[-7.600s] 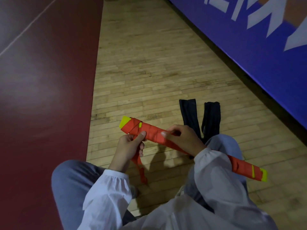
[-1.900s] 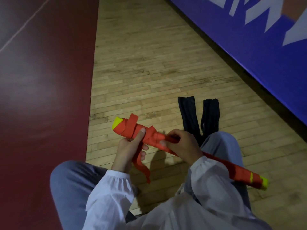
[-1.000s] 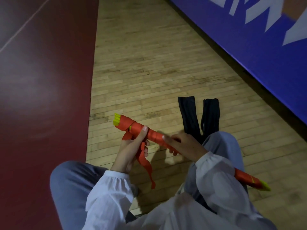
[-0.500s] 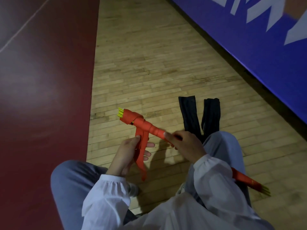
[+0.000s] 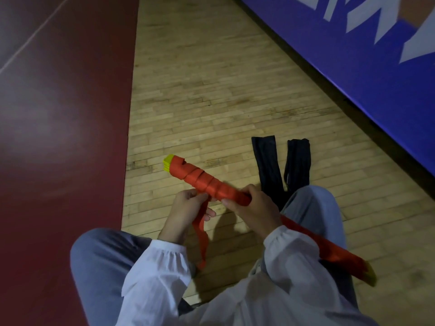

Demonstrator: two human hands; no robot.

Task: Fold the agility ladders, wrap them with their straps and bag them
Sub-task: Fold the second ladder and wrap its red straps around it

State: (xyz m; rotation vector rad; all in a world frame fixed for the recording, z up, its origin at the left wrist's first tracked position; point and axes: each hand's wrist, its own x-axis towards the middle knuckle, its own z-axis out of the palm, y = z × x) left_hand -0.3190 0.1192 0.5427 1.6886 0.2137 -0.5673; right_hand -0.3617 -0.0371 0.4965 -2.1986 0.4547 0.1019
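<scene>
The folded agility ladder (image 5: 200,180) is a long bundle of yellow rungs wound round with its orange strap. It lies slanted across my lap, one yellow end up left and the other low at the right. My right hand (image 5: 254,208) grips the bundle near its middle. My left hand (image 5: 188,208) pinches the loose strap tail (image 5: 201,236), which hangs down towards the floor. Two black bags (image 5: 268,170) lie flat on the wooden floor just beyond my right knee.
I sit on a wooden floor (image 5: 211,90) with my knees in grey trousers to either side. A dark red floor area (image 5: 58,137) runs along the left. A blue padded wall (image 5: 364,67) with white lettering runs along the right.
The bundle has been turned in my hands and more strap now winds round its left end. My left hand has shifted from the bundle to the strap tail.
</scene>
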